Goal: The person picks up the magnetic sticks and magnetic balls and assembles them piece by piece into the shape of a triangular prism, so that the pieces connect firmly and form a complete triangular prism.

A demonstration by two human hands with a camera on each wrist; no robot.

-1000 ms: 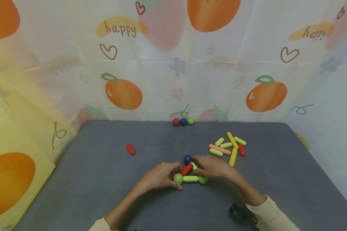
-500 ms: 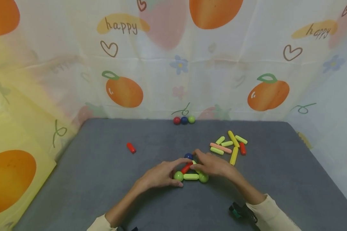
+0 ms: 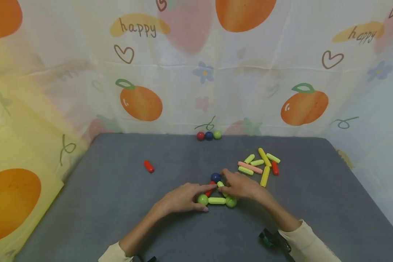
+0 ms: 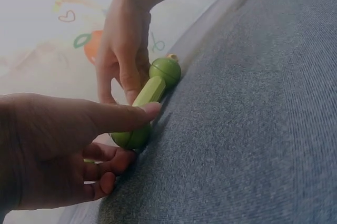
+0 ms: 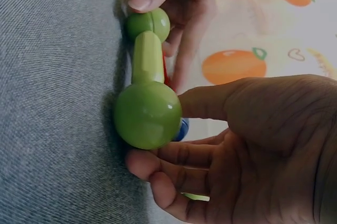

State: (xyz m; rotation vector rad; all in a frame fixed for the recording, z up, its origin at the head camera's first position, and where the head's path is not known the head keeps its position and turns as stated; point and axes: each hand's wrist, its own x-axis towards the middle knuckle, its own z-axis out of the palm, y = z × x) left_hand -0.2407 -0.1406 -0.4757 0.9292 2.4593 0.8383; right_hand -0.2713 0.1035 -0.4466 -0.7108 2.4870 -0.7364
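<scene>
Two green balls joined by a light green rod (image 3: 217, 201) form the near side of a small triangle on the table. A red rod (image 3: 209, 192) and a second light green rod (image 3: 221, 185) slant toward a blue ball (image 3: 215, 177) at the far corner. My left hand (image 3: 183, 198) holds the left green ball (image 3: 202, 199) between thumb and fingers, its index finger stretched across the red rod. My right hand (image 3: 242, 185) pinches the second light green rod by the right green ball (image 5: 148, 114); its index finger is beside the blue ball. Fingers partly hide both slanting rods.
A loose red rod (image 3: 149, 166) lies at the left. Several yellow, light green, pink and red rods form a loose pile (image 3: 257, 163) at the back right. Red, blue and green balls (image 3: 209, 135) line the table's far edge, against a printed cloth (image 3: 235, 91).
My left index finger has stretched out over the red rod, whose far end has swung left. My right index finger has moved farther back. The blue ball has shifted slightly right.
</scene>
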